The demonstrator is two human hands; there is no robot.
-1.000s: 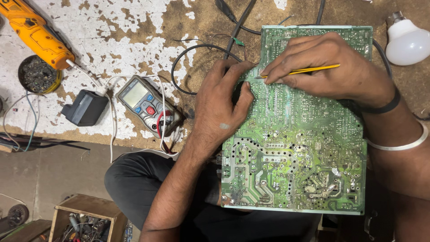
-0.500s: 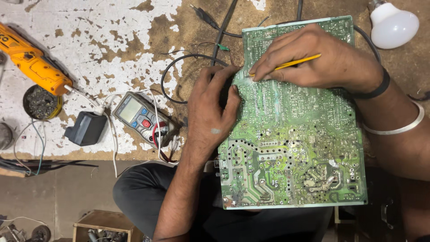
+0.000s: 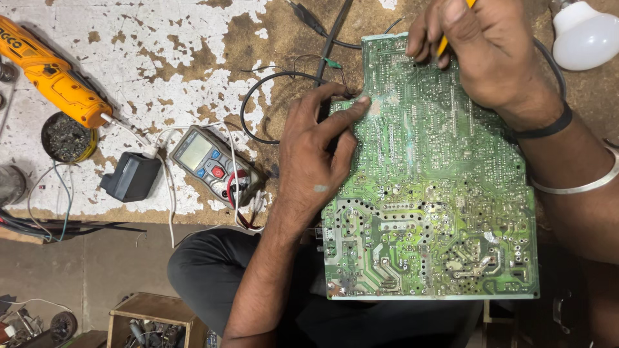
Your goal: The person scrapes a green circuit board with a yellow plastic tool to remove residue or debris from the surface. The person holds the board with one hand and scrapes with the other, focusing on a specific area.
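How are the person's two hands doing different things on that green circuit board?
The left hand lies flat at the circuit board's left edge, fingers spread and holding no tool, while the right hand is curled at the top edge, pinching a thin yellow tool. The right wrist wears a black band and a silver bangle; the left wrist is bare. Both hands touch the board.

Glossy green circuit board (image 3: 432, 193) with metal solder dots; rough, flaking painted bench (image 3: 129, 64).

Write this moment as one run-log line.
left hand: steadies green circuit board at its left edge | right hand: holds yellow tool at the board's top | multimeter: on bench, apart
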